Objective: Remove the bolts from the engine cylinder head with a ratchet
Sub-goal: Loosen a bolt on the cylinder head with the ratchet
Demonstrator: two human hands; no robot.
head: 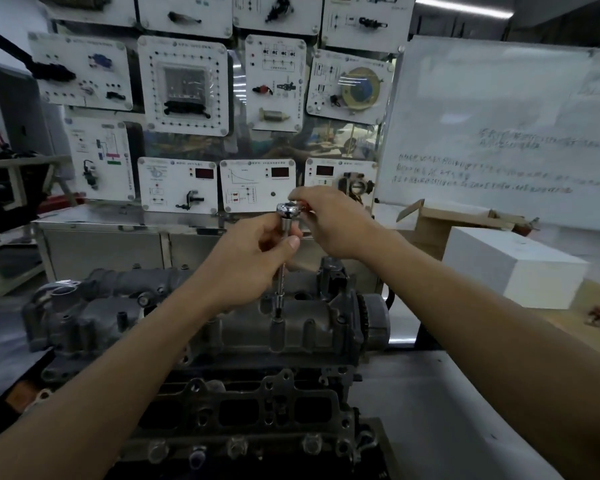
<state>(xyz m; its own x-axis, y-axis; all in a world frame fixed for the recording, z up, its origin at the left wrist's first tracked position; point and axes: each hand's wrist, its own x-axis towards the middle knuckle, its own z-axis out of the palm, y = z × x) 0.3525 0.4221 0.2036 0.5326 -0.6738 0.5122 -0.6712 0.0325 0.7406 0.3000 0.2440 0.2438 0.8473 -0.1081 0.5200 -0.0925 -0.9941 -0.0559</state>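
Left grip (pixel 253 258): fingers and thumb curl round the extension (pixel 280 282) just under the ratchet (pixel 289 208) head, holding it upright. Right grip (pixel 329 226): closed over the ratchet handle. Only a bit of red handle shows past the fingers.

The chrome ratchet head sits just above the left grip, well above the engine. The extension runs straight down into a boss on top of the cylinder head (pixel 291 327), right of centre. The bolt is hidden under the tool tip, so I cannot tell how far out it is.

Handling, my reading:
- Ratchet and extension are stiff steel, smooth and likely a little oily. The long bar will tip off the bolt if it is not steadied.
- Best hold is as it is now: one hand high on the bar to keep it plumb, the other out on the handle for leverage.
- The bolt looks long and thin, light once free. It may stay in the socket or drop back into the bore, so lift it slowly.
- The cylinder head is dark cast metal, heavy and rigid. It should not shift under the pull.

Engine stands on the table (pixel 465 427). A white box (pixel 513 268) and a cardboard box (pixel 430 220) are to the right, well apart. A board of training panels (pixel 184 84) stands behind.
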